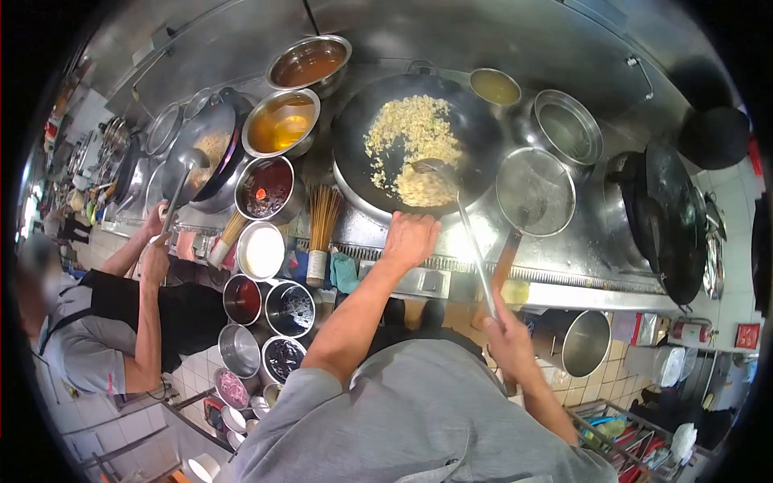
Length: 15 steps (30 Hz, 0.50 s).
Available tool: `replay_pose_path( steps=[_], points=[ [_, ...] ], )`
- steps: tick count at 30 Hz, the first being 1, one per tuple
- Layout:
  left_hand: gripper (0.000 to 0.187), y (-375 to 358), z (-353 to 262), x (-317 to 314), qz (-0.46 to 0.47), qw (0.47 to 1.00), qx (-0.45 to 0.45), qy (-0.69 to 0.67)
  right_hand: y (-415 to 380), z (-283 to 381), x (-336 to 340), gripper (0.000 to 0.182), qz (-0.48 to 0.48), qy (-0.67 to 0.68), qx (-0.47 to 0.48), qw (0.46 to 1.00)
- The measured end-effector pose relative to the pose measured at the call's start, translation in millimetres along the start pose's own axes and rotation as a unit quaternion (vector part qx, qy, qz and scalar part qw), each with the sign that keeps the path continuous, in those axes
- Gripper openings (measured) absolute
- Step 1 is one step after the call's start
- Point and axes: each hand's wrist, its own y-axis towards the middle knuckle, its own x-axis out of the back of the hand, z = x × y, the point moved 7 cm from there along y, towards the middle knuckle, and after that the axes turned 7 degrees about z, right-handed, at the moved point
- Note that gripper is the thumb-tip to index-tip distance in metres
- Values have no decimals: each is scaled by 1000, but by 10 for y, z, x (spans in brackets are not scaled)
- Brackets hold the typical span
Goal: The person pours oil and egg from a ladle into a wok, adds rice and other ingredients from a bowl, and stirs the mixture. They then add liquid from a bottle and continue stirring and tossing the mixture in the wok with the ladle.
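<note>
A big black wok (pixel 354 137) sits on the stove in front of me, with yellowish fried rice (pixel 415 129) spread over its middle and near side. My left hand (pixel 411 239) is closed on the near rim of the wok. In my right hand (pixel 509 342) is the end of a long metal ladle (pixel 475 249). The ladle's head rests in the rice near the wok's front, partly covering it. Just right of the wok lies a round mesh strainer (pixel 535 189) with a wooden handle, which passes close to my right hand.
Left of the wok stand bowls of orange liquid (pixel 310 68), yellow oil (pixel 282 125) and red sauce (pixel 266 189), plus a bamboo brush (pixel 322 225). A co-worker (pixel 105 330) at far left holds a ladle over another wok (pixel 209 149). Metal pots (pixel 568 129) stand right.
</note>
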Motion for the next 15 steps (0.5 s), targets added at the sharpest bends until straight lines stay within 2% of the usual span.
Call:
replay_pose_path(
  steps=[1, 4, 7, 8, 9, 10, 11, 13, 14, 15],
  points=[
    [28, -79, -81, 60, 17, 1000, -1, -4, -90, 36, 122, 63, 18, 18, -12, 1000],
    [27, -433, -558, 690, 46, 998, -11, -35, -514, 256, 745, 66, 160, -4, -125, 979],
    [28, -497, -652, 863, 50, 997, -9, -55, -346, 507, 944, 65, 215, -93, -103, 967],
    [28, -385, -561, 727, 43, 997, -12, -57, -103, 386, 876, 64, 180, -139, -3, 974],
    [28, -295, -481, 586, 29, 998, -17, -59, 125, 517, 814, 61, 168, -175, -80, 967],
    [27, -310, -410, 425, 16, 999, -17, -47, 528, 262, 634, 58, 117, -211, 5, 970],
    [26, -337, -332, 254, 2, 999, -15, -36, 835, 234, 509, 58, 76, -194, 8, 978],
    [26, -543, -322, 135, -4, 999, -16, -32, 1365, 5, 163, 62, -48, -225, 120, 966],
    [25, -806, -337, 47, -20, 999, -39, -31, 1382, 17, 101, 64, -95, -188, 148, 966],
    [23, -1072, -427, 44, 5, 1000, -26, -12, 1217, 96, 141, 64, -82, -175, 123, 973]
  ],
)
